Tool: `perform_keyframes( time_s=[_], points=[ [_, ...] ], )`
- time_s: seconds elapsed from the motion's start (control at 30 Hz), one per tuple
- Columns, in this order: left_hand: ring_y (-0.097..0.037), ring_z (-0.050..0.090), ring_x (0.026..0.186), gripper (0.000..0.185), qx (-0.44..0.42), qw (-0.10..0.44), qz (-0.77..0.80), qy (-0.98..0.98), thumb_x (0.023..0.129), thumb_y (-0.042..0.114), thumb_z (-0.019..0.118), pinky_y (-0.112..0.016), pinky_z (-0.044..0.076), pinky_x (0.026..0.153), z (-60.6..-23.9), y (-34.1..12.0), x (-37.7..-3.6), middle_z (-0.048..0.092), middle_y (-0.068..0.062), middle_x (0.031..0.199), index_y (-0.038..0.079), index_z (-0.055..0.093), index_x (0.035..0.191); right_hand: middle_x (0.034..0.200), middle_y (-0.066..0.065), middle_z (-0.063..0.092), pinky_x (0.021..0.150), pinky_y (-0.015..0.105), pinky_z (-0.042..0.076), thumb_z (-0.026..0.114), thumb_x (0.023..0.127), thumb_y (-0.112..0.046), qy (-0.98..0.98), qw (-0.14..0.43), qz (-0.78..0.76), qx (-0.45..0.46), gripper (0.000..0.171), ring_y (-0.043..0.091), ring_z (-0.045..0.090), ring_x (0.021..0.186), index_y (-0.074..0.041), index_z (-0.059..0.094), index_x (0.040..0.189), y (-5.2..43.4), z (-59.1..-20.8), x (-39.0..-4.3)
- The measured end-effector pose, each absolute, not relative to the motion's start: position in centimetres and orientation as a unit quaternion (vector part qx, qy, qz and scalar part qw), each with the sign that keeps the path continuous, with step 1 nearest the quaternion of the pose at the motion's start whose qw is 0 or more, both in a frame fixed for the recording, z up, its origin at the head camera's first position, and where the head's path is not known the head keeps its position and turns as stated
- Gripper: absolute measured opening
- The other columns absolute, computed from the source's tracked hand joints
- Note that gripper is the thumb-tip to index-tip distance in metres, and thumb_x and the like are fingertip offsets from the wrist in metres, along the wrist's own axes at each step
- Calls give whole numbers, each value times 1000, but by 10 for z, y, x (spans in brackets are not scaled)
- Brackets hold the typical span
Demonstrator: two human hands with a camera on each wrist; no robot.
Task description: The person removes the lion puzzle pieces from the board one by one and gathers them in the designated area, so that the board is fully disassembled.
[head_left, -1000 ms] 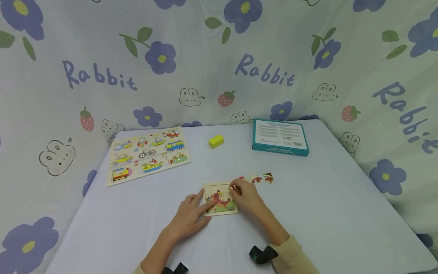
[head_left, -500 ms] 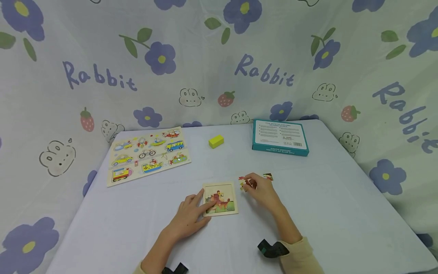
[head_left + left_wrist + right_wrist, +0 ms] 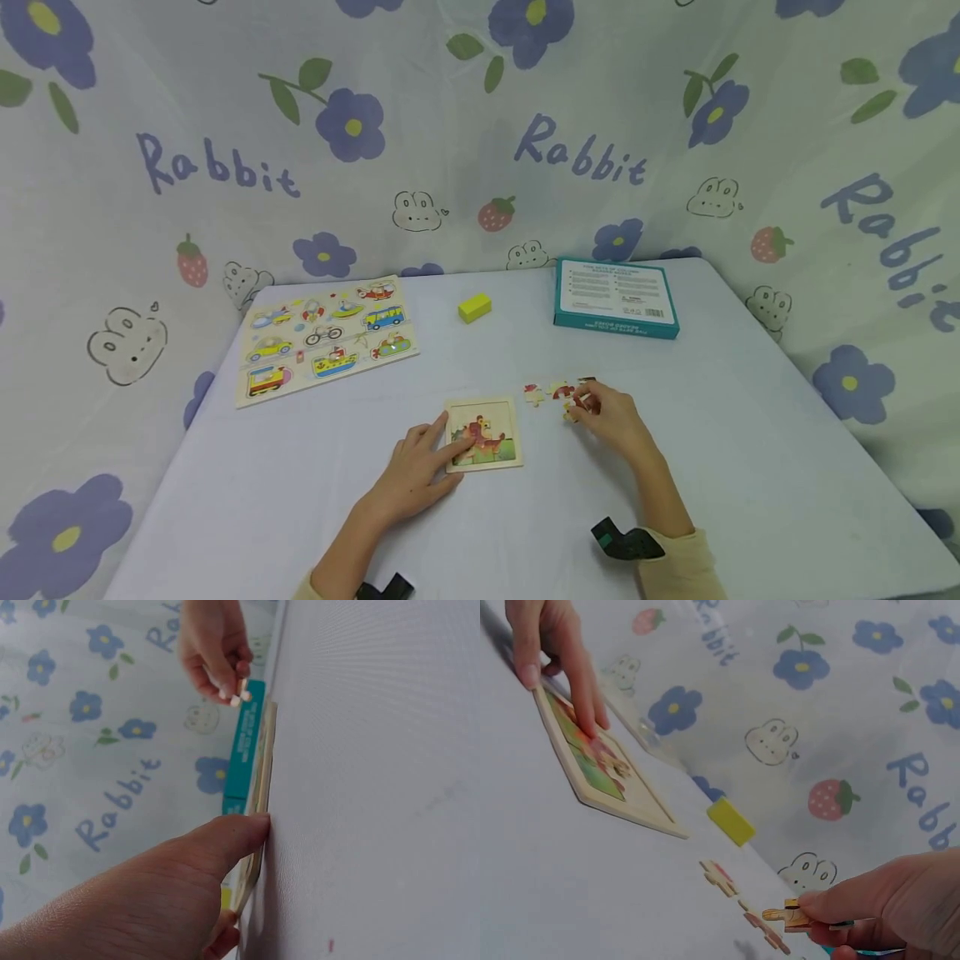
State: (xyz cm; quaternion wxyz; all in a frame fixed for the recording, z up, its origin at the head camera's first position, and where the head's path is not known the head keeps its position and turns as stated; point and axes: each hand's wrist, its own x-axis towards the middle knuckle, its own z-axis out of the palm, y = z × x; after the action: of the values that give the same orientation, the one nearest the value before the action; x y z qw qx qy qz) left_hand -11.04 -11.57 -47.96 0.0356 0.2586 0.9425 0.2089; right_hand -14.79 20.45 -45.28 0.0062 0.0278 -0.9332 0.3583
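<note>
My left hand (image 3: 415, 475) lies over the left side of a small wooden puzzle board (image 3: 483, 407). Its index finger rests on the fitted dog-like picture, and the thumb touches the board's near edge. The lower part of the picture is filled, while bare wood shows at the top. My right hand (image 3: 618, 421) is above the table, right of the board. Between thumb and fingers it pinches a puzzle piece (image 3: 799, 916), tilted off the cloth and partly hidden. Loose pieces (image 3: 533, 393) lie in a row beyond this hand, some covered by it.
A large vehicle peg puzzle (image 3: 300, 385) lies at the back left. Behind the board sits a yellow block (image 3: 475, 308). A teal and white box (image 3: 617, 297) lies at the back right, before a patterned curtain (image 3: 450, 125).
My right hand has moved right from the board to the loose pieces, and a piece is now lifted in its fingers. The left hand has stayed on the board.
</note>
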Motion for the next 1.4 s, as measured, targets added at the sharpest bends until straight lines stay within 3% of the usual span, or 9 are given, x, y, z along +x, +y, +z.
perform_keyframes(
  time_s=[0.53, 1.4],
  points=[
    [-24, 26, 122, 49, 255, 32, 209, 944, 84, 43, 55, -45, 29, 88, -482, -115, -110, 17, -6, 148, 40, 41, 131, 71, 3, 55, 52, 26, 38, 66, 78, -19, -938, -51, 341, -27, 21, 15, 47, 62, -7, 56, 91, 229, -456, -153],
    [-24, 28, 121, 48, 259, 23, 203, 944, 84, 43, 55, -44, 29, 87, -480, -115, -109, 19, -7, 147, 38, 43, 130, 71, 3, 50, 57, 28, 35, 66, 79, -18, -949, -27, 309, -59, 23, 17, 45, 67, -3, 58, 95, 235, -466, -155]
  ],
)
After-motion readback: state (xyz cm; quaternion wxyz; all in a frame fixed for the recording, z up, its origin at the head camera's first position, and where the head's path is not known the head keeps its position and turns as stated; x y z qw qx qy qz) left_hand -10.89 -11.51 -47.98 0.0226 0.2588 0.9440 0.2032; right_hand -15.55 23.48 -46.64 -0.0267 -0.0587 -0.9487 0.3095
